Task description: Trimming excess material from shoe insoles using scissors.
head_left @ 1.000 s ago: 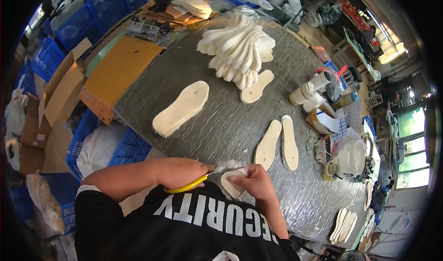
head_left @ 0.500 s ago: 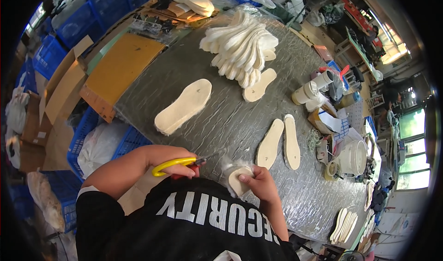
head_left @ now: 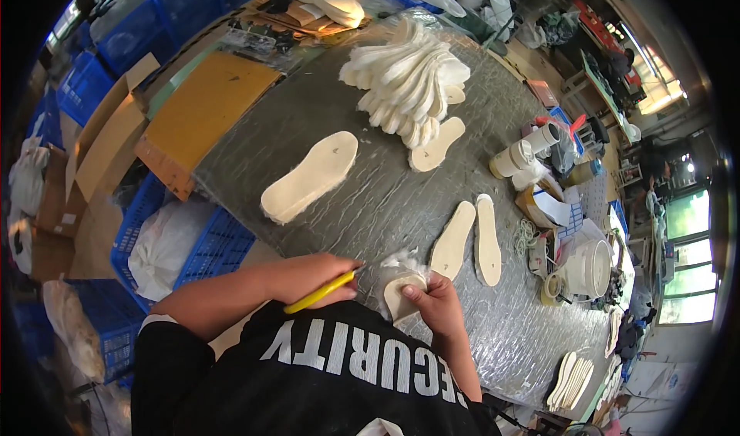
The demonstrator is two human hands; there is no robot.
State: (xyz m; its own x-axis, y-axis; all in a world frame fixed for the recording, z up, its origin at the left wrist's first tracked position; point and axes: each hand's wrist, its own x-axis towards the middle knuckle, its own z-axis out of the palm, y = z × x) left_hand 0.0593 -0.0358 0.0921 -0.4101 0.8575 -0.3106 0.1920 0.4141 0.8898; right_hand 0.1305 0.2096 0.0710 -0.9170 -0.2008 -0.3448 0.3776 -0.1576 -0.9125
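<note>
1. Insole (head_left: 402, 293), cream and small, lies at the near edge of the tabletop (head_left: 370, 197), just short of the pair of flat insoles (head_left: 466, 239) and partly under the right hand.
2. The right hand (head_left: 435, 303) presses down on the insole, fingers curled over its near end and pinning it; a tuft of white fluff (head_left: 401, 262) shows at its far side.
3. The left hand (head_left: 308, 276) is closed around yellow-handled scissors (head_left: 320, 293), the tip pointing toward the insole; whether the blades touch it I cannot tell.
4. The insole looks light, thin and soft, likely to flex or slide on the shiny wrap of the tabletop. Holding it flat by the heel end, away from the edge being trimmed, seems the safest grip.
5. Fluffy edges look easy to tear or pull; a gentle hold would suit them better than a squeeze.
6. Beyond the pair lies a large sole (head_left: 308, 178), and farther still a fanned pile of insoles (head_left: 408, 81).
7. To the right of the pair stand tape rolls (head_left: 524, 154), a white bucket (head_left: 590, 266) and mixed clutter.
8. To the left of the tabletop sit cardboard sheets (head_left: 200, 116) and blue crates (head_left: 208, 251).
</note>
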